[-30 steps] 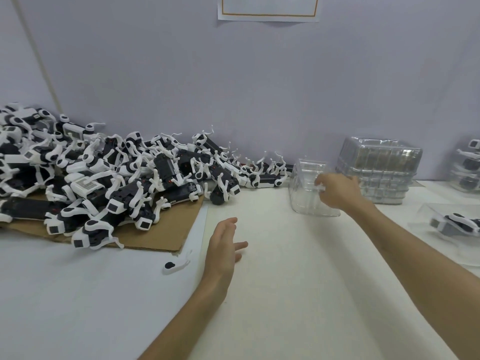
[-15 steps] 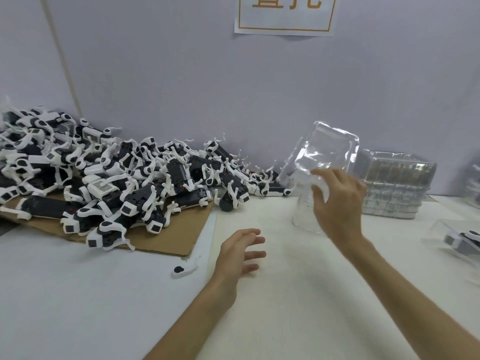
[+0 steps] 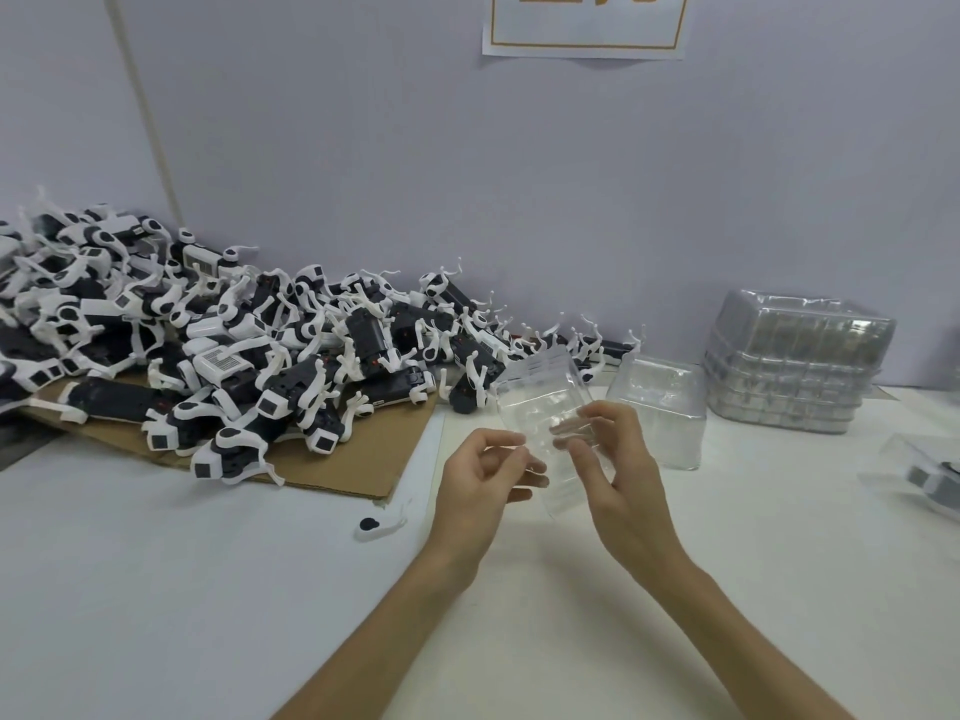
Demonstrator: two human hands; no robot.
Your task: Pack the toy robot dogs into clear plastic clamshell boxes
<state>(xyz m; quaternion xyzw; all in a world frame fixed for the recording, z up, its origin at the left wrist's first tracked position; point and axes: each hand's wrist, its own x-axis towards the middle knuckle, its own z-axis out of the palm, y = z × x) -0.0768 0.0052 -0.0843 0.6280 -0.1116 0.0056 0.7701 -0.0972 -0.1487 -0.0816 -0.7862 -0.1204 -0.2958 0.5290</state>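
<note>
Holding one clear clamshell box (image 3: 543, 402) in the air just right of the cardboard sheet (image 3: 358, 459), the left hand (image 3: 483, 480) and right hand (image 3: 621, 475) pinch its opposite sides with curled fingers, probably to pry it open. The toy robot dogs (image 3: 234, 345) lie heaped on the cardboard, within easy reach for loading.

- The toy robot dogs (image 3: 249, 356) are showing black bodies with white legs, some with tiny red dots.
- One label (image 3: 221, 361) is displaying a black-and-white checked pattern.
- The cardboard (image 3: 332, 465) is looking plain brown.
- The table (image 3: 156, 589) is appearing white, and the wall (image 3: 467, 174) pale lilac-grey.
- The sign (image 3: 584, 23) is showing white paper with an orange border.
- The clamshell box (image 3: 540, 407) is looking colourless and see-through.
- The loose piece (image 3: 376, 526) is showing white with a black spot.
</note>
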